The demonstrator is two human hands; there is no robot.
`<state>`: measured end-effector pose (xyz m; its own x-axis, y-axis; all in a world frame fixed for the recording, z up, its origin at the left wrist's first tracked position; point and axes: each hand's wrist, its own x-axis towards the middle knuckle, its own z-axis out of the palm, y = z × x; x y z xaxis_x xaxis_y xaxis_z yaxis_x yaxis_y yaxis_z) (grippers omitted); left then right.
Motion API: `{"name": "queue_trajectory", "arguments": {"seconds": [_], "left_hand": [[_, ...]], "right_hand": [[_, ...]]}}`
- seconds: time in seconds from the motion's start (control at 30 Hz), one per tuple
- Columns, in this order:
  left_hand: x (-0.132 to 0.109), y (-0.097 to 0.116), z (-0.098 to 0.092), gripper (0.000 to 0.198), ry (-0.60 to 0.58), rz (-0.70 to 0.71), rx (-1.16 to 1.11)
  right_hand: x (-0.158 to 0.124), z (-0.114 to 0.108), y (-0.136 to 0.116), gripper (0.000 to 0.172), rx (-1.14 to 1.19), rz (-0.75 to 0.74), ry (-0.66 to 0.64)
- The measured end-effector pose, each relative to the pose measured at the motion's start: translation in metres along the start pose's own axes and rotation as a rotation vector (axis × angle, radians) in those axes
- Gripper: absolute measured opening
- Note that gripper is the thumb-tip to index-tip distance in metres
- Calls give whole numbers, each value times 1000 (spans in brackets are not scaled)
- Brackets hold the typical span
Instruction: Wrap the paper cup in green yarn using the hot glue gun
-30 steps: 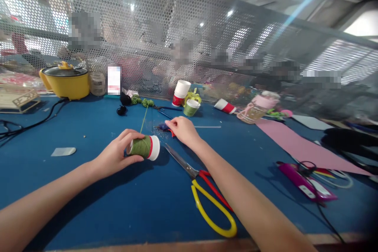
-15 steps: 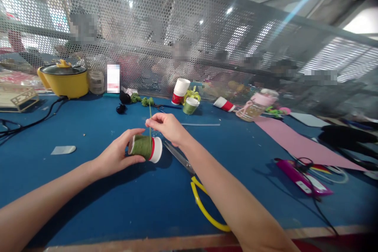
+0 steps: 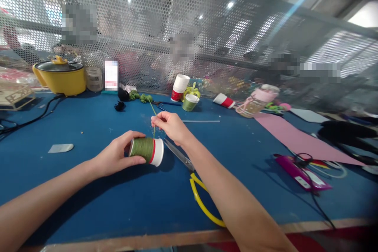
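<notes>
Brown edging [image 3: 165,240] borders the near side of the blue surface [image 3: 118,208], with scissors [image 3: 178,154] lying a little beyond it, their yellow handle partly under the person's right forearm. Off to the right rests a purple device [image 3: 286,166] with white panels and a dark cord; any lettering on it is too small to read.

Above the middle of the surface, the left grip [image 3: 119,153] is curled around a paper cup [image 3: 142,148] tipped on its side, fingers over the top and thumb below. Green yarn covers the cup's body up to a red band near the white end, which points right; its inside is hidden. Just beyond, the right grip [image 3: 165,124] is closed to a pinch, thumb and forefinger on a green strand [image 3: 154,130] that runs from the cup toward green yarn bundles [image 3: 145,98] farther back.

Along the far side stand a yellow pot [image 3: 66,82] with a glass lid, its contents not discernible, a clear jar [image 3: 94,81], and an illegible lit screen [image 3: 111,75]. Farther right come a tall red-and-white cup [image 3: 180,83], a smaller green-wrapped cup [image 3: 189,105], another red-and-white cup [image 3: 225,101] on its side, and a pink-topped bottle [image 3: 248,107]. Behind them rises a perforated panel [image 3: 141,27].
</notes>
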<state>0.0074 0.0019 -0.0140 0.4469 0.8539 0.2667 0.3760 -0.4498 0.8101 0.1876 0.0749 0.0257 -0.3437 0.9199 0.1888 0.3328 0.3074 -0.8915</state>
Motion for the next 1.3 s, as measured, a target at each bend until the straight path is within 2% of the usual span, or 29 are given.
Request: {"name": "queue_trajectory", "arguments": {"seconds": [0.37,1.0,1.3], "left_hand": [[0,-1,-1,45,40,223,130],[-1,3,-3,45,79,341,246],[-3,3,-2,45,117,403,332]], "right_hand": [[-3,1,2,21,-30,16,-82],[-8,1,0,21,-187,25,-164],[-10,0,-6,20,-241,12,-163]]}}
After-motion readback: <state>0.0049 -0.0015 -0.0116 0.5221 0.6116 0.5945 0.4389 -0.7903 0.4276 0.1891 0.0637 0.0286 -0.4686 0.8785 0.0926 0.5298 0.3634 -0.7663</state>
